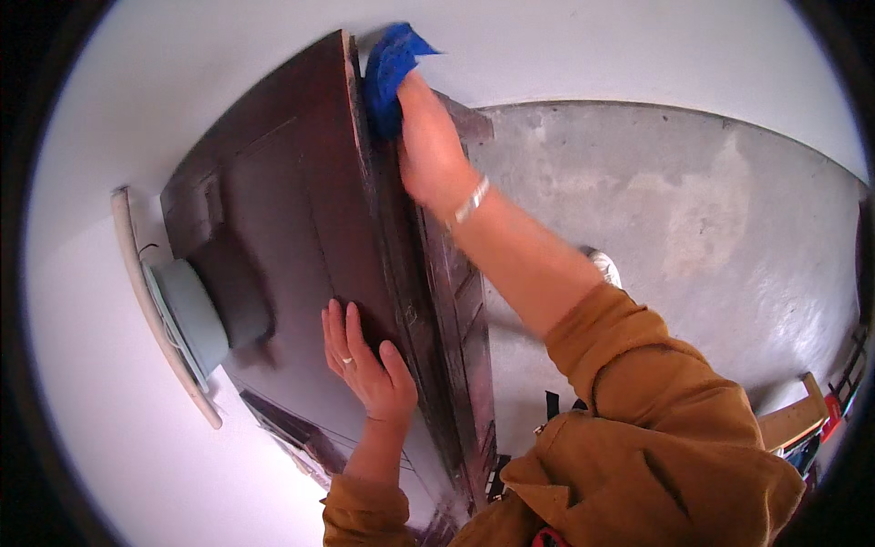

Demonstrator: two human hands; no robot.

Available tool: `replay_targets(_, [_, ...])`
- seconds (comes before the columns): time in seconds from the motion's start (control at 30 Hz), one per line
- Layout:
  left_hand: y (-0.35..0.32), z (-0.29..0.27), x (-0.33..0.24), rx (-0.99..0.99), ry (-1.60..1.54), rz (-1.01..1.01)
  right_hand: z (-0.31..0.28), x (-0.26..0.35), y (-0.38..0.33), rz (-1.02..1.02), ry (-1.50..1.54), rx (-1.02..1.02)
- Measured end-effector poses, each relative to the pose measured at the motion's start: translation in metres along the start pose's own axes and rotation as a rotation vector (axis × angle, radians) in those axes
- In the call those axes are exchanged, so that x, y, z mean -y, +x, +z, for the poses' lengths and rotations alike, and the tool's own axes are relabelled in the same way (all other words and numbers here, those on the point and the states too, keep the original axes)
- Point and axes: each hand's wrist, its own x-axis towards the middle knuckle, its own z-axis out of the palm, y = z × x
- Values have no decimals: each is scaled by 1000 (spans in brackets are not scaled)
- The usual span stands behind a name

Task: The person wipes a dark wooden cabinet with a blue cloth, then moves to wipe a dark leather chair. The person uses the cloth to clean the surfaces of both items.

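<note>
A dark reddish-brown wooden table (301, 210) with a glossy top and worn front edge runs from the near side to the far wall. At its far right corner my right hand (428, 146) is closed on a blue cloth (390, 77), pressing it against the edge. Part of the cloth hides the fingers, and a loose end sticks out to the right. My left hand (369, 374) lies flat on the tabletop near its front edge, fingers stretched out, with a ring on one finger. It holds nothing.
A pale green basin (191, 310) stands at the table's back left, beside a long pale curved bar (150, 292) by the white wall. Grey concrete floor (638, 182) lies to the right. A wooden piece (791, 419) and a red item (831, 415) are at the lower right.
</note>
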Motion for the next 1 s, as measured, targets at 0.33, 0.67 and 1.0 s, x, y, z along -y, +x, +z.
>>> replay_targets(0.33, [-5,4,0,-132,14,48,0,-39,-184,-100,-428,2])
replay_targets(0.67, [-144,60,-66,-184,-216,148,-99,-62,-268,-371,-1070,430])
replay_targets(1.0, [-300,282,-172,134,-937,-377,-74,-98,-14,-804,-1059,42])
